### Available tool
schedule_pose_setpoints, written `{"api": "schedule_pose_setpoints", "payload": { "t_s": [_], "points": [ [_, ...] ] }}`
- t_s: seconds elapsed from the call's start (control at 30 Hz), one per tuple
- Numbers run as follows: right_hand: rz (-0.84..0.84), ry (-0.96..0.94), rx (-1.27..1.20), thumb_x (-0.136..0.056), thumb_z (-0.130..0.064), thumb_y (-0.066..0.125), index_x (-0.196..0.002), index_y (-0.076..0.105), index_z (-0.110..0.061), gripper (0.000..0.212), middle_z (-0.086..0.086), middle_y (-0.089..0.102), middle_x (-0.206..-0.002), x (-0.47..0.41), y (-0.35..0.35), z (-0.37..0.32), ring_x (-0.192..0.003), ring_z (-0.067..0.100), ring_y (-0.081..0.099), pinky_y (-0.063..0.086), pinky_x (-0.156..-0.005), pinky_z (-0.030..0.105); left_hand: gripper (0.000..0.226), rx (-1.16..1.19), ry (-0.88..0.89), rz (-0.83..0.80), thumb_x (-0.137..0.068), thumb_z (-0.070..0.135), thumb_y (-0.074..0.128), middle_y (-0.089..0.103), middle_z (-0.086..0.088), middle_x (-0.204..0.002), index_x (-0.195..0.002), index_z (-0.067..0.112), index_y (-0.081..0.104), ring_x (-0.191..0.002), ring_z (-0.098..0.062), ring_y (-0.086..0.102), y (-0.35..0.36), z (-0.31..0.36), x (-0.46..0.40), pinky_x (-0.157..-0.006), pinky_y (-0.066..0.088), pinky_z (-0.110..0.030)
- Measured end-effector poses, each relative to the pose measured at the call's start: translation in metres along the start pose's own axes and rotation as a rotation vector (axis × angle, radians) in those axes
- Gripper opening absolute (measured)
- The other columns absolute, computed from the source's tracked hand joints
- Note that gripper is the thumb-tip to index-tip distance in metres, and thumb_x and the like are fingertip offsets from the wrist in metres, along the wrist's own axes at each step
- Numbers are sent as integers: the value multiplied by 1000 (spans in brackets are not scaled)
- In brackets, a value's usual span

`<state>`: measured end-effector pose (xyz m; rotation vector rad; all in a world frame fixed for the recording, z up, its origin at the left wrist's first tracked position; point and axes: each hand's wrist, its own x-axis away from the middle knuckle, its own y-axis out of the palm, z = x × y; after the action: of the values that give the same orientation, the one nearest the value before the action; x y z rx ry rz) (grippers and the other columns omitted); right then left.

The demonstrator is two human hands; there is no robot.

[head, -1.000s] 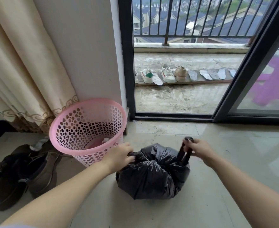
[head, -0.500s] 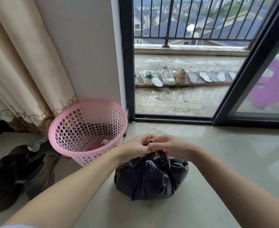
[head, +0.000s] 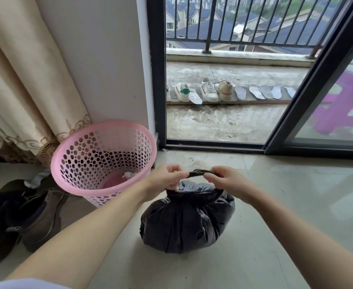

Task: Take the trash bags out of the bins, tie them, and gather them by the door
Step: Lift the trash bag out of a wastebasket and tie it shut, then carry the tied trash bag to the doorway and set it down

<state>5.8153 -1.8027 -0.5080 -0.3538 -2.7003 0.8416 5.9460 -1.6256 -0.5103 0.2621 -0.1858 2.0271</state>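
The door stands open at twelve o'clock; the pink bin, at ten o'clock from the bag, holds only a scrap. The bag sits on the floor just inside the door. Above it the left hand and right hand each pinch an end of a twisted strip. Pulled too hard, that thin strip could tear; pulled too lightly, the knot may slip loose.

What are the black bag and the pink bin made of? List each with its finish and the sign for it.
Black bag: thin plastic film, it seems; glossy, with crinkled folds and bright highlights, and twisting into a cord in both hands' grip.
Pink bin: moulded plastic, likely; smooth, slightly matte, uniform pink, with walls pierced by neat round holes.
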Motion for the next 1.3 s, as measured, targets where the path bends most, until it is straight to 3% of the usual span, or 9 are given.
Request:
{"api": "schedule_pose_setpoints", "payload": {
  "t_s": [0.13,0.2,0.3,0.5,0.6,0.8,0.93,1.17,1.3],
  "points": [
    [-36,-105,371,-97,-30,46,-83,49,-18,19,-6,51,-69,1,27,19,-68,16,50,36,-59,25,21,-504,-35,37,-91,37,57,53,15,-58,-83,18,61,-54,-3,49,3,-23,-4,-57,41,-16],
    [-51,-112,453,-99,-29,42,-87,47,-19,17,-3,53,-75,-2,36,29,-71,19,52,37,-61,30,28,-659,-8,36,-94,36,53,50,15,-56,-73,19,58,-56,-6,47,5,-32,-8,-56,38,-19],
    [-53,-106,508,-100,-29,39,-92,49,-15,19,-1,55,-80,-8,40,37,-72,19,51,36,-63,29,38,-726,4,42,-95,40,50,46,3,-60,-64,17,50,-59,-13,44,2,-45,-17,-59,34,-28],
    [-63,-68,484,-100,-32,37,-90,50,-13,25,4,61,-89,0,37,25,-84,25,57,48,-75,43,43,-706,-97,73,-94,39,51,39,4,-55,-55,23,40,-53,-11,38,3,-35,-12,-53,26,-28],
    [-126,-24,465,-100,-32,36,-81,38,-19,23,-2,50,-80,20,12,-10,-77,21,49,44,-72,41,43,-726,-152,36,-95,38,51,39,5,-56,-56,24,39,-53,-8,37,8,11,5,-52,26,-25],
    [-161,27,496,-101,-30,35,-84,36,-17,21,8,60,-93,72,-76,-105,-87,28,54,25,-64,30,40,-644,-194,2,-94,38,52,41,5,-58,-61,18,43,-56,-9,38,34,134,49,-52,29,-19],
    [-172,40,494,-101,-31,34,-86,38,-17,21,8,61,-96,110,-136,-179,-90,28,55,26,-65,30,39,-642,-212,-42,-95,38,51,38,5,-57,-62,17,43,-55,-8,36,47,230,83,-52,29,-19],
    [-124,87,449,-100,-34,34,-103,52,-16,27,6,65,-104,177,-235,-303,-97,29,59,44,-77,37,36,-703,-177,-97,-95,36,50,37,5,-57,-66,15,47,-54,-9,33,68,397,132,-50,22,-23],
    [-71,122,436,-100,-34,35,-98,52,-15,26,8,64,-100,207,-274,-351,-93,29,58,38,-71,35,37,-745,-136,-120,-95,40,49,36,5,-58,-69,14,47,-53,-9,32,80,461,153,-50,22,-23]
  ]
}}
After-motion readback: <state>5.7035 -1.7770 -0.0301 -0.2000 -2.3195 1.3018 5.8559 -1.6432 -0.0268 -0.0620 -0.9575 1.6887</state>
